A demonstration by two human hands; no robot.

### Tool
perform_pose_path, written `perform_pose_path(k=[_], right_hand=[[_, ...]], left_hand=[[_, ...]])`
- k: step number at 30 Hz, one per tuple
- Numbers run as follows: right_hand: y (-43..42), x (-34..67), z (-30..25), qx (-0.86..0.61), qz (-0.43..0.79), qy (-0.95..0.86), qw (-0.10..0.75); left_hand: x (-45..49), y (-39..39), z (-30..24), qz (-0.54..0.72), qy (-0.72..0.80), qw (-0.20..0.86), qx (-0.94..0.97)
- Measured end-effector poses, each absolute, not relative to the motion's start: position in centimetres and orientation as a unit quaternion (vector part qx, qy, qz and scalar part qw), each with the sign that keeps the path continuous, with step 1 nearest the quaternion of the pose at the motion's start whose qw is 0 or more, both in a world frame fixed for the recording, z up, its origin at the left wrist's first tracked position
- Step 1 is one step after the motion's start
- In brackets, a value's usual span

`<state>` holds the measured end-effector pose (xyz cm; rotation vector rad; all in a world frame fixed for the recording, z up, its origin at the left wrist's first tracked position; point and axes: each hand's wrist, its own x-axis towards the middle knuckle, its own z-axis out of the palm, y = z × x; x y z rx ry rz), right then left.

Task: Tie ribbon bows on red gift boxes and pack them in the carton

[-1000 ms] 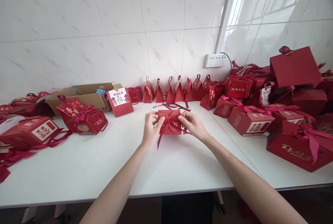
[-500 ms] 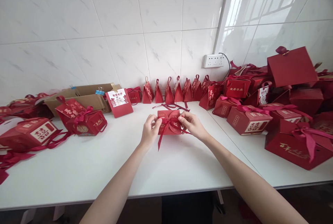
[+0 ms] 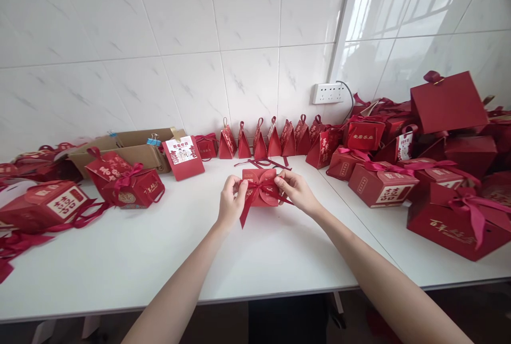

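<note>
A small red gift box (image 3: 261, 181) sits on the white table (image 3: 131, 259) in front of me. A red ribbon (image 3: 249, 203) crosses its top, and one tail hangs down over the front. My left hand (image 3: 231, 200) pinches the ribbon at the box's left side. My right hand (image 3: 293, 189) pinches the ribbon at the right side. Both hands have their fingers closed on the ribbon, close above the box.
A row of small red triangular boxes (image 3: 271, 139) lines the wall. Loose ribbons (image 3: 263, 163) lie behind the box. Larger red boxes (image 3: 419, 168) pile up on the right, more red boxes (image 3: 120, 179) and a cardboard carton (image 3: 131, 149) on the left. A power strip (image 3: 328, 93) hangs on the wall.
The hanging ribbon tail has shifted a little to the left and shortened as my fingers drew the ribbon tighter. Both hands stayed at the box.
</note>
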<state>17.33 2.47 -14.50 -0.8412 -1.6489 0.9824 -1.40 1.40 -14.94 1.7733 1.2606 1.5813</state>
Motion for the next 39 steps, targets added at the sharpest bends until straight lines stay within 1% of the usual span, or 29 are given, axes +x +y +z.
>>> perform_pose_path(k=[6,15,18,23,28,30,33,35,37,39], right_hand=[[2.2,16.6,-14.8,-0.377,0.384,-0.666,0.516],[1.4,14.9,-15.9,-0.414,0.360,-0.611,0.571],[1.5,14.6,-16.2,-0.411,0.372,-0.594,0.582],[1.9,14.3,-16.4,-0.397,0.429,-0.533,0.612],[2.0,15.6,-15.7,-0.359,0.457,-0.605,0.544],[2.1,16.3,-15.5,-0.349,0.423,-0.663,0.510],[2.5,16.9,-15.7,-0.329,0.325,-0.770,0.439],[2.9,17.1,-16.0,-0.326,0.288,-0.805,0.405],[3.1,17.3,-16.3,-0.338,0.284,-0.808,0.390],[3.3,17.5,-16.4,-0.343,0.281,-0.806,0.393]], left_hand=[[-0.6,1.2,-15.6,0.599,0.497,0.196,0.596],[-0.2,1.0,-15.7,0.630,0.516,0.152,0.560],[-0.1,1.1,-15.6,0.632,0.525,0.154,0.549],[-0.2,1.6,-15.6,0.630,0.524,0.170,0.548],[-0.9,1.8,-15.8,0.626,0.498,0.190,0.570],[-1.2,1.9,-15.7,0.625,0.488,0.199,0.576],[-1.5,2.0,-15.6,0.623,0.477,0.213,0.582],[-1.5,2.1,-15.5,0.620,0.470,0.220,0.588],[-1.6,2.0,-15.5,0.616,0.460,0.224,0.600],[-1.6,1.9,-15.5,0.609,0.446,0.225,0.616]])
